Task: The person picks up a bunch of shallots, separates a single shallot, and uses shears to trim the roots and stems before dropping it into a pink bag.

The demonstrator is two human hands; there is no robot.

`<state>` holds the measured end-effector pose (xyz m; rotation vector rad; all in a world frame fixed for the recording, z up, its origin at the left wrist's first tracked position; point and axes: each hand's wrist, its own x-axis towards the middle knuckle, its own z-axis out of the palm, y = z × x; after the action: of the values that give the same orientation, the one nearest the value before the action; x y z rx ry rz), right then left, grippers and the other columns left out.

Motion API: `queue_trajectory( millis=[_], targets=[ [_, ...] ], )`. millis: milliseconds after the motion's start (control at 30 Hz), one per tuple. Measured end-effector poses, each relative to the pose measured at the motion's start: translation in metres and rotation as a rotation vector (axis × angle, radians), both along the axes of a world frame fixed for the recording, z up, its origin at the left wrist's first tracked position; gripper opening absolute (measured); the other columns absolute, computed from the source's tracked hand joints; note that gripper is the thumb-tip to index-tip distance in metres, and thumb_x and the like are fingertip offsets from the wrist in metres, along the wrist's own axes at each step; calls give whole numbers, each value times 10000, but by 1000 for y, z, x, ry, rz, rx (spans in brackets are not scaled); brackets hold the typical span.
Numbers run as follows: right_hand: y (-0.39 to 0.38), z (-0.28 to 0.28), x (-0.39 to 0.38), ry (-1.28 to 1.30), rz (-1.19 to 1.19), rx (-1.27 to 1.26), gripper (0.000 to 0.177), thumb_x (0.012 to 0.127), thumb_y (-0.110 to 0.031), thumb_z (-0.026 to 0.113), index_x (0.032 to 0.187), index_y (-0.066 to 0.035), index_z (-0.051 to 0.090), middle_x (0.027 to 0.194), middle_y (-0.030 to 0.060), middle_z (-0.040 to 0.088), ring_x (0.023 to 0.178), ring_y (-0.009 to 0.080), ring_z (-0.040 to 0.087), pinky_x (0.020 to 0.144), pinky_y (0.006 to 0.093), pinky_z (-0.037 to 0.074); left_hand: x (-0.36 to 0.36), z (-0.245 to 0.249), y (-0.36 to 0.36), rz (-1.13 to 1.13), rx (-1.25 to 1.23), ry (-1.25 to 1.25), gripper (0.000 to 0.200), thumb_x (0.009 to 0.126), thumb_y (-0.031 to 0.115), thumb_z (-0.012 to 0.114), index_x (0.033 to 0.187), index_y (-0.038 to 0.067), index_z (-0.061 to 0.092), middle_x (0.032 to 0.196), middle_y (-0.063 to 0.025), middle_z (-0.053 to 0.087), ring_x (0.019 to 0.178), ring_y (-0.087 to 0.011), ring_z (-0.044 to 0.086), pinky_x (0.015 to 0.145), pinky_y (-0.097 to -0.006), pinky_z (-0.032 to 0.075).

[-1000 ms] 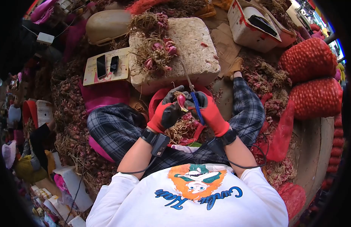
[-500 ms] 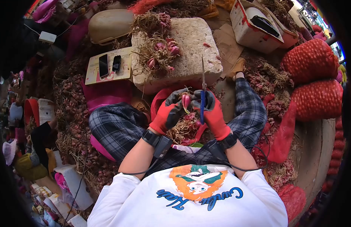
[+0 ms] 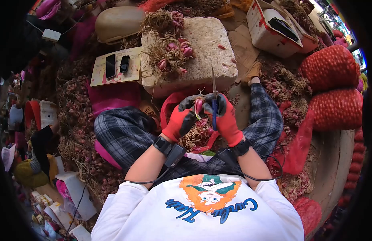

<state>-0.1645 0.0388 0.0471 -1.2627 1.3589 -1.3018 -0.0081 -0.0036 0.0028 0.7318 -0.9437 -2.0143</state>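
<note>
My left hand [image 3: 182, 116], in a red and dark grey glove, is closed around a shallot [image 3: 198, 106] with a dry root tuft at its top. Gloved the same way, my right hand [image 3: 227, 118] grips blue-handled scissors [image 3: 214, 82], whose blades point away from me. The two hands are side by side, and the shallot is just left of the scissors. Trimmed shallots and dry scraps [image 3: 197, 134] lie below my hands, between my legs. Ahead, bunches of untrimmed shallots [image 3: 168, 54] rest on the left part of a worn foam block [image 3: 210, 48].
Two phones [image 3: 110, 66] lie on a printed board [image 3: 131, 68] left of the block. A foam box [image 3: 270, 30] stands at the back right, near full red mesh sacks [image 3: 334, 108]. Heaped shallots [image 3: 73, 116] cover the left floor. A cable [image 3: 283, 164] hangs by my right forearm.
The shallot and my left hand have shifted slightly right, closer to the scissors. The scissors have tilted a little to the left; both holds are unchanged.
</note>
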Motion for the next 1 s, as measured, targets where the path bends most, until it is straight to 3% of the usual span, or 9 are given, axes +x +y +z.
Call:
queue_trajectory(
  millis=[133, 233, 333, 467, 567, 733, 867, 900, 1000],
  targets=[
    [-7, 10, -3, 354, -33, -171, 348, 742, 7, 702, 1063, -8, 567, 898, 32, 636, 783, 120, 597, 710, 281, 504, 7, -6, 3, -73, 70, 189, 315, 932, 113, 552, 1234, 39, 502, 1124, -24, 593, 966, -94, 575, 828, -271, 479],
    [-20, -18, -10, 17, -63, -8, 313, 760, -13, 691, 1050, -5, 573, 905, 39, 647, 794, 120, 604, 708, 282, 503, 15, 1, -1, -234, -95, -41, 360, 901, 89, 569, 1248, 31, 491, 1164, -33, 584, 1027, -109, 564, 846, -272, 480],
    [-24, -14, -26, -194, -64, 219, 293, 775, -45, 701, 1037, -4, 576, 912, 37, 650, 808, 110, 604, 703, 271, 497, 20, -6, -7, -245, 358, 385, 444, 857, 47, 610, 1277, 19, 469, 1216, -48, 560, 1088, -132, 547, 888, -281, 475],
    [-11, 11, -23, -412, 38, 311, 296, 797, -88, 714, 1049, -17, 575, 921, 24, 647, 792, 86, 591, 686, 234, 478, 8, 9, -4, -4, -178, -79, 491, 827, -49, 569, 1301, 14, 458, 1277, -71, 528, 1167, -161, 509, 997, -300, 405],
    [-8, -14, -16, -181, 35, 102, 302, 794, -78, 711, 1057, -23, 574, 920, 28, 643, 785, 70, 589, 671, 225, 480, 1, 2, 0, 39, -477, -231, 503, 815, -96, 553, 1299, 2, 457, 1300, -78, 510, 1189, -168, 492, 1010, -289, 391],
    [-1, -25, -19, -709, -9, 221, 293, 808, -25, 658, 1084, -17, 558, 928, 23, 631, 835, 107, 600, 667, 224, 511, 0, 4, 5, -10, 7, -212, 370, 928, 165, 539, 1263, 18, 481, 1218, -81, 546, 1083, -143, 555, 929, -275, 452],
    [-3, -36, 0, -273, -107, 14, 321, 805, 22, 632, 1110, -9, 537, 958, 36, 621, 842, 115, 605, 711, 240, 529, -5, 25, 16, -118, 455, 57, 402, 946, 449, 491, 1132, 93, 514, 1083, -26, 577, 832, -133, 593, 705, -262, 503],
    [-2, -37, 3, -269, -83, 14, 330, 804, 32, 629, 1117, -6, 532, 964, 39, 619, 848, 118, 605, 718, 245, 532, -11, 22, 15, -95, 426, 104, 338, 936, 475, 496, 998, 144, 520, 911, 15, 564, 683, -118, 526, 576, -225, 439],
    [5, -31, -1, -492, 8, 171, 312, 825, -27, 626, 1122, -11, 531, 946, 45, 618, 804, 118, 614, 714, 239, 529, -5, 21, 12, -70, 256, 95, 390, 962, 486, 421, 1005, 127, 568, 891, 11, 586, 749, -77, 537, 609, -203, 420]
  ],
)
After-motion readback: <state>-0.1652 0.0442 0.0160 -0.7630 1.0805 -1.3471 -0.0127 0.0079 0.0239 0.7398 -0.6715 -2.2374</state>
